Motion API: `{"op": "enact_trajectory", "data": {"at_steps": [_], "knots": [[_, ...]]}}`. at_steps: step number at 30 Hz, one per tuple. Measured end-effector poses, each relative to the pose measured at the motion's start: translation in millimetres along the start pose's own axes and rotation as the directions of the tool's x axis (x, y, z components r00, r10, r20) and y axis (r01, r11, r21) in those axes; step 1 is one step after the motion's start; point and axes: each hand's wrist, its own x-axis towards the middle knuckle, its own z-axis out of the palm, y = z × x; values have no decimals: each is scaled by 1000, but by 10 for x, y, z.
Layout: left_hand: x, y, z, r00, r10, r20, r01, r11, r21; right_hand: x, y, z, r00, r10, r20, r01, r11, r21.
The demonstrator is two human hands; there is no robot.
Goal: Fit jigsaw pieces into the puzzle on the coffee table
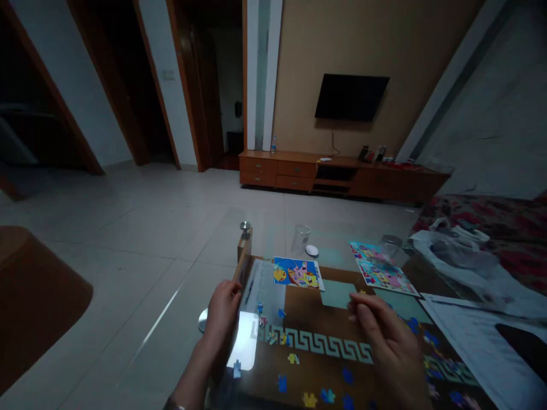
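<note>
My left hand [224, 307] rests at the left edge of the glass-topped table [316, 319], its fingers curled in; whatever they hold, if anything, is hidden. Over the table's right half, my right hand [387, 341] is closed, thumb against bent fingers, and I cannot make out anything between them. A small yellow spot shows just behind its knuckles. Loose jigsaw pieces lie on the glass: a yellow one [310, 400], a blue one [282, 383], a pale blue one [237, 369] and several others. Near the far edge lies a cartoon picture sheet [298, 273].
Two colourful picture sheets [387, 277] lie at the far right. A clear glass [301, 238] and a white lid [311, 250] stand beyond the first sheet. Papers [478, 336], a dark phone-like object [523, 347] and a plastic bag [465, 262] occupy the right side.
</note>
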Motion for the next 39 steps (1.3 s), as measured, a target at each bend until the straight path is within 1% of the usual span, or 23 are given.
{"op": "enact_trajectory", "data": {"at_steps": [2,5,8,11,13,16,18,20,21,25,29,32,34,36,39], "knots": [[-9,-58,4,1000,-2,31,1,1000,19,87,171,192,996,59,68,-60,998,6],[-61,-118,-47,997,-42,69,37,996,75,105,403,390,979,136,153,-141,990,21],[-135,-136,-140,993,-62,102,49,991,124,36,594,484,960,190,204,-196,980,13],[-240,-129,-283,979,-61,193,35,990,137,-42,748,495,946,220,237,-218,975,-36],[-356,-108,-396,952,-84,294,41,988,147,-73,818,475,938,220,267,-210,976,-64],[-592,-39,-516,892,-89,443,17,986,164,-89,875,435,929,205,309,-189,979,-80],[-747,32,-523,849,-73,523,-29,982,184,-89,897,415,926,196,323,-175,980,-93],[-860,108,-474,818,-74,571,-71,971,228,-87,910,405,925,189,329,-163,981,-104],[-897,141,-437,817,-81,571,-85,962,259,-87,911,405,926,185,329,-160,982,-103],[-937,198,-302,852,-116,511,-88,929,358,-91,873,427,933,177,315,-159,984,-83],[-879,98,-232,867,-121,484,-51,943,328,-100,819,460,932,150,329,-135,989,-66],[-768,-15,-166,905,-86,417,-32,963,266,-105,812,478,930,139,341,-119,990,-77],[-654,-52,-105,930,-48,365,-40,972,230,-105,810,497,928,128,351,-105,991,-86],[-522,-42,-37,951,17,309,-84,975,206,-106,795,530,927,110,358,-85,993,-84],[-342,25,64,964,94,248,-145,970,196,-113,749,619,927,68,369,-49,997,-63]]}}
